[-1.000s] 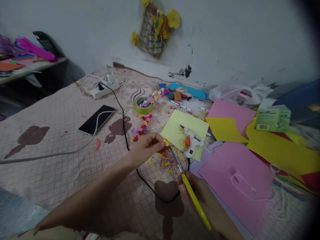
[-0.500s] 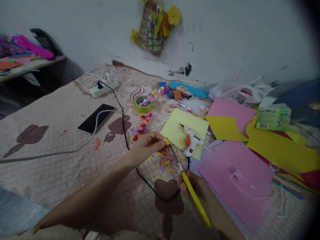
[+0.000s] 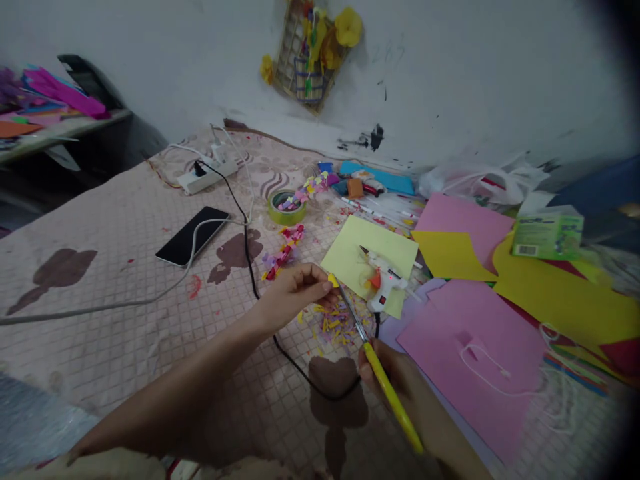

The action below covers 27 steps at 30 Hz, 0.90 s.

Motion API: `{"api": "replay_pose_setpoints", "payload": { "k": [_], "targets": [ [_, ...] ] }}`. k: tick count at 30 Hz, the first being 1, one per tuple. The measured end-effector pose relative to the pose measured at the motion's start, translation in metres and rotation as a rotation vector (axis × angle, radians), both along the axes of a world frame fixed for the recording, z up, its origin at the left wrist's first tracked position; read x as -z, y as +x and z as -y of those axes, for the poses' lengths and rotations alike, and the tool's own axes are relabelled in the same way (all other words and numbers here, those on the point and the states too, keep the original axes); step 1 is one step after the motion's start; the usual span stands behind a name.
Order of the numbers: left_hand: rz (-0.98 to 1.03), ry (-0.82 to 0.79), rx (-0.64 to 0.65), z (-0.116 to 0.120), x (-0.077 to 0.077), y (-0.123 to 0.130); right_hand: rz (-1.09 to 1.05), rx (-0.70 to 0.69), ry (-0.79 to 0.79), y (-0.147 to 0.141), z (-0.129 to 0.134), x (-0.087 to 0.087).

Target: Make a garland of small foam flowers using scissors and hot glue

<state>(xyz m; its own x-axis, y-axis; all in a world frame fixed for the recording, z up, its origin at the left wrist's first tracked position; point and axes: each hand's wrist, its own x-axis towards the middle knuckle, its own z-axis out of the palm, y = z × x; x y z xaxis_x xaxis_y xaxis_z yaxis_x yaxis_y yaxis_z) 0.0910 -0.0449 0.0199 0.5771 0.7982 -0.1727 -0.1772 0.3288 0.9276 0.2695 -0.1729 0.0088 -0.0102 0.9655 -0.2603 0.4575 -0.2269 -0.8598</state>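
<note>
– Tablecloth, pattern?
– Pale pink, gridded, dark brown motifs.
– Tool handle and small piece?
– Both yellow.
– Glue gun?
– White, orange trigger.
– Scraps?
– Mixed: yellow, purple, pink.

Left of the white plastic glue gun, the left hand is partly hiding a yellow paper piece; beyond the gun, the top edge is cropping a brown lattice wall hanging.

The yellow-handled tool looks like smooth plastic at the grip — its slim shaft is shiny metal. The smartphone has a glossy dark face, the pink sheet looks like matt paper (smooth, unlike the crinkled, see-through plastic bag), and the power strip looks like white plastic.
</note>
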Motion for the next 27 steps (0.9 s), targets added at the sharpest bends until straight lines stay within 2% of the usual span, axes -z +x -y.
{"api": "replay_pose_setpoints", "payload": {
  "k": [27],
  "targets": [
    [-0.045, 0.066, -0.031, -0.0033, -0.0002, -0.0026, -0.037, 0.008, 0.022, 0.0042, 0.0049, 0.0079]
  ]
}}
